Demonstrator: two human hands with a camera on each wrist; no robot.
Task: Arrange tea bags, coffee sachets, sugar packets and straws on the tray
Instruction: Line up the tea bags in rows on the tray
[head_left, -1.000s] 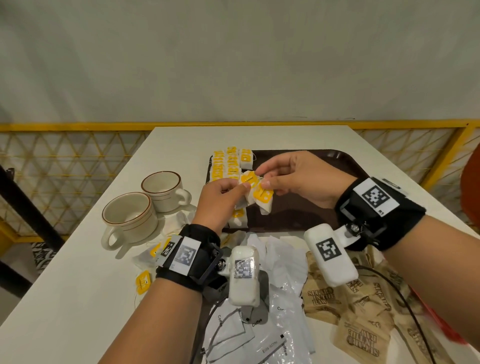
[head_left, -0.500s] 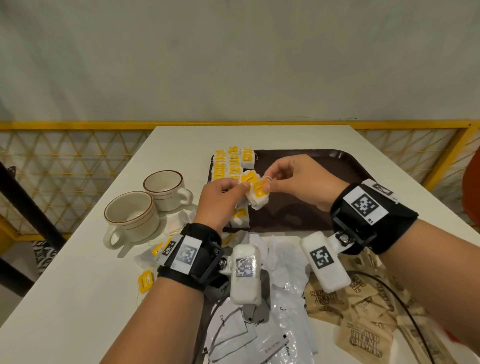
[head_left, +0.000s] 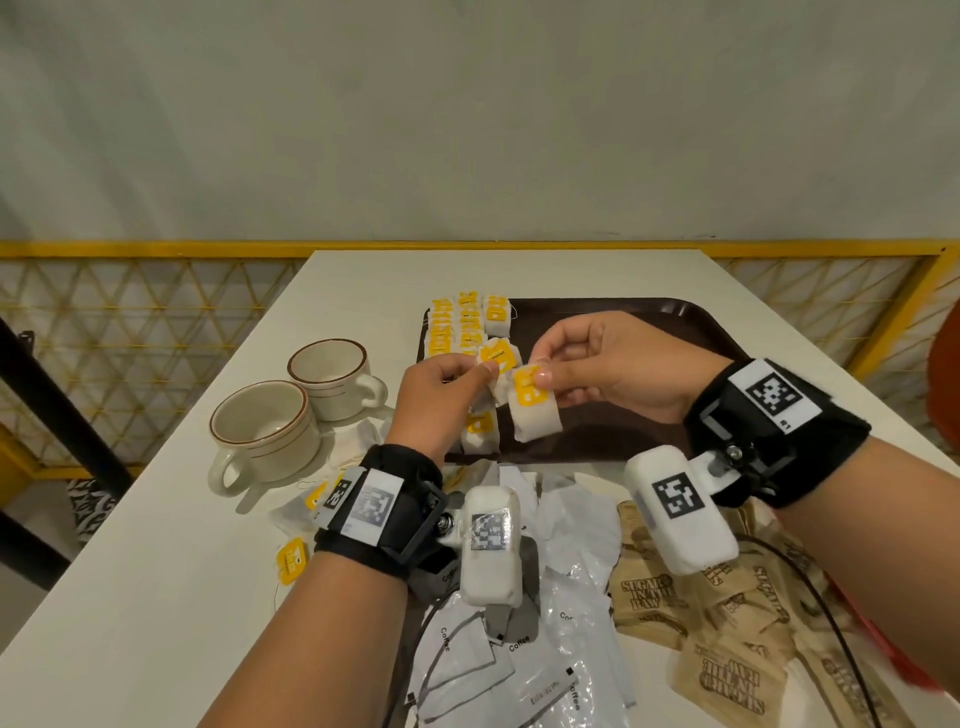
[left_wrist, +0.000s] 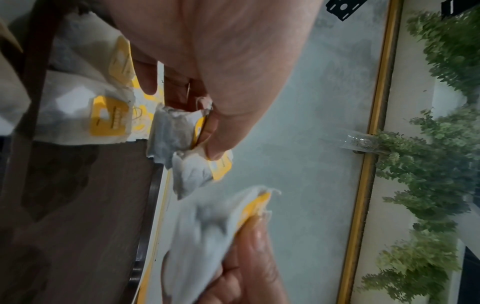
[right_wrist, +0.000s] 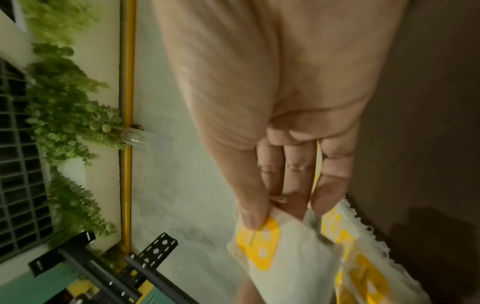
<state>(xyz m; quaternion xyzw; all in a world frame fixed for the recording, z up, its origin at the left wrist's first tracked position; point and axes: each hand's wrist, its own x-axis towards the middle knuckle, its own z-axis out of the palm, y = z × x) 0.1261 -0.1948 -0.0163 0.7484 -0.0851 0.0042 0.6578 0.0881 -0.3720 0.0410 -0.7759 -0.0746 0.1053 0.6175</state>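
Only white tea bags with yellow tags (head_left: 467, 325) lie in rows on the dark brown plastic tray (head_left: 649, 322). The right hand (head_left: 618, 371) pinches one tea bag (head_left: 532, 410) above it; the left hand (head_left: 441, 395) pinches several. White coffee sachets (head_left: 498, 670) and brown sugar packets (head_left: 727, 639) wait on the table; I see no straws.

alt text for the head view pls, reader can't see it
Over a brown tray, the right hand pinches one tea bag by its yellow tag while the left hand holds several more. Rows of tea bags fill the tray's far left corner; two cups, coffee sachets and sugar packets lie on the white table.
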